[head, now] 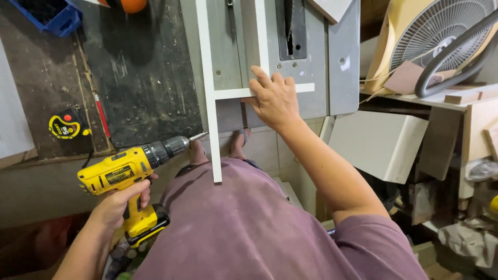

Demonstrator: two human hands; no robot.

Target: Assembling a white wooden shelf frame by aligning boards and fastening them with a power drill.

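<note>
The person stood over a grey table saw (311, 67), w/ a white wooden frame (212, 103) lying across its top & hanging off the near edge toward their purple shirt (249, 228). Left hand (116, 207) was wrapped tight round the grip of a yellow cordless drill (129, 171), bit (198, 136) aimed at the long white strip's left face, tip just beside it; couldn't tell if it touched. Right hand (275, 98) lay on the short cross piece (264, 91) near where it met the long strip, fingers spread & curled over its far edge, pressing it down rather than gripping.

Saw blade (289, 26) stood in its slot, further back on the table, apart from the hand. To the left, a dark scuffed bench (140, 78) w/ a yellow & black tape measure (66, 126) & a red pencil (101, 116) near it. Blue crate (52, 15) in the far left corner. On the right, a grey fan (446, 36) lay tilted on a cluttered shelf, white board offcuts (378, 145) below it.
</note>
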